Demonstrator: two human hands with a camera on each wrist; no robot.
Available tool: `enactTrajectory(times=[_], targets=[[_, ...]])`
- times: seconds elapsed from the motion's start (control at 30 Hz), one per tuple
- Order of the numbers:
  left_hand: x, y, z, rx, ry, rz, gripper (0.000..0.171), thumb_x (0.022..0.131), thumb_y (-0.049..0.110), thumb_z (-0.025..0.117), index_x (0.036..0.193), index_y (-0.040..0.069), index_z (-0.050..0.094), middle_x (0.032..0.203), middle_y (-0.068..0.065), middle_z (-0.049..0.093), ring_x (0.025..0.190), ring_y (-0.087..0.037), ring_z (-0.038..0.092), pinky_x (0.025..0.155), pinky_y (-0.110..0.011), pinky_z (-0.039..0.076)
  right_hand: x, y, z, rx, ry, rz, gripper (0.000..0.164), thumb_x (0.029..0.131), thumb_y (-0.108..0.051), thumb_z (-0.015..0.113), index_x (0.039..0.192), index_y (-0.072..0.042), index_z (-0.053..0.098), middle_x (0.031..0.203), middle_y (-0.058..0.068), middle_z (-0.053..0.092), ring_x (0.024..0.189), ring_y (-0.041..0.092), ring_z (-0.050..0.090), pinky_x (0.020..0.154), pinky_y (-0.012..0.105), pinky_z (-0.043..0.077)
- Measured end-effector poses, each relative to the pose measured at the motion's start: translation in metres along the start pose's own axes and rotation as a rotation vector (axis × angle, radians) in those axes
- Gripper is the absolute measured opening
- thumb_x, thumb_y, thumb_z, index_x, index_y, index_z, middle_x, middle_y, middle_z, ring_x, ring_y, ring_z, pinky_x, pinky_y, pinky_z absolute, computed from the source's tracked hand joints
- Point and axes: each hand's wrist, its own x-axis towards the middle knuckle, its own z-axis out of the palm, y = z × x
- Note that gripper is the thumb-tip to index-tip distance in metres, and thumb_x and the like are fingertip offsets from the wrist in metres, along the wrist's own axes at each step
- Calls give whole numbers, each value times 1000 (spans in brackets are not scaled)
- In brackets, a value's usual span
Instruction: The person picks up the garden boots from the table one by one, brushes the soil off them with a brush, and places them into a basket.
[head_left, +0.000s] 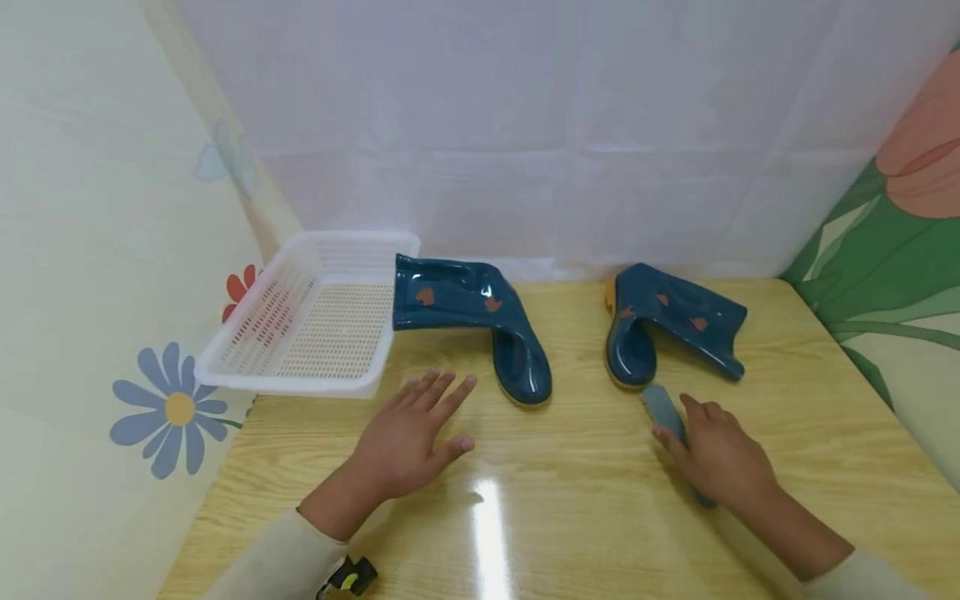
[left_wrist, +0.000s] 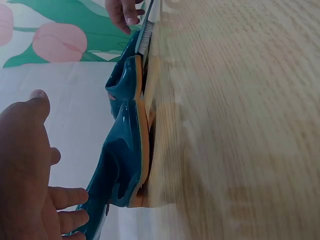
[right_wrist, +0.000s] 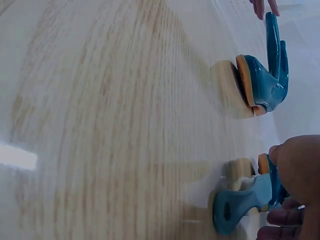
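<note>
My left hand [head_left: 405,442] hovers over the table with fingers spread and nothing in it, near a basket and the left boot. That glossy dark teal rain boot [head_left: 450,293], with orange patches and an orange sole, stands on the table. Its shaft overlaps the basket's right rim in the head view. A matching boot [head_left: 678,310] stands at the right. In front of it lies a grey-blue brush [right_wrist: 240,202], bristles down, with a hole in its handle. My right hand [head_left: 723,454] is just over the brush, thumb and fingers loosely apart around it, not gripping.
A white perforated plastic basket [head_left: 277,386] sits at the back left of the wood-grain table [head_left: 555,500]. A white cloth backdrop [head_left: 525,200] hangs behind, with flower-printed panels at both sides. A small black-and-yellow object [head_left: 352,575] shows by the left sleeve.
</note>
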Motion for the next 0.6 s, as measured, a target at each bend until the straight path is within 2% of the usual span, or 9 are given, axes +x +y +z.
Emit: enactTrajectory(times=[0.2, 0.3, 0.47, 0.6], targets=[[0, 1, 5, -26, 42, -16, 72, 105, 56, 46, 165, 23, 24, 156, -15, 45, 148, -36, 32, 118, -54, 26, 0, 1, 4, 3, -17, 29, 82, 101, -57, 56, 140, 15, 48, 123, 40, 55, 107, 56, 58, 70, 64, 53], [0, 2, 10, -73, 90, -32, 71, 106, 51, 50, 164, 18, 26, 150, -17, 51, 141, -39, 43, 113, -56, 35, 0, 2, 6, 1, -26, 38, 82, 101, -57, 57, 139, 15, 49, 122, 40, 55, 106, 56, 59, 70, 63, 53], [7, 2, 21, -164, 165, -84, 73, 106, 44, 53, 164, 13, 21, 136, -17, 62, 120, -36, 61, 96, -54, 51, 1, 5, 9, 0, -38, 54, 86, 99, -62, 55, 136, 16, 50, 119, 40, 57, 103, 56, 60, 70, 62, 53], [15, 3, 26, -253, 196, -150, 74, 107, 43, 52, 165, 15, 15, 129, -14, 67, 109, -35, 66, 86, -54, 54, 1, 5, 9, -3, -48, 61, 84, 99, -59, 59, 134, 17, 52, 117, 40, 59, 102, 54, 61, 70, 61, 53]])
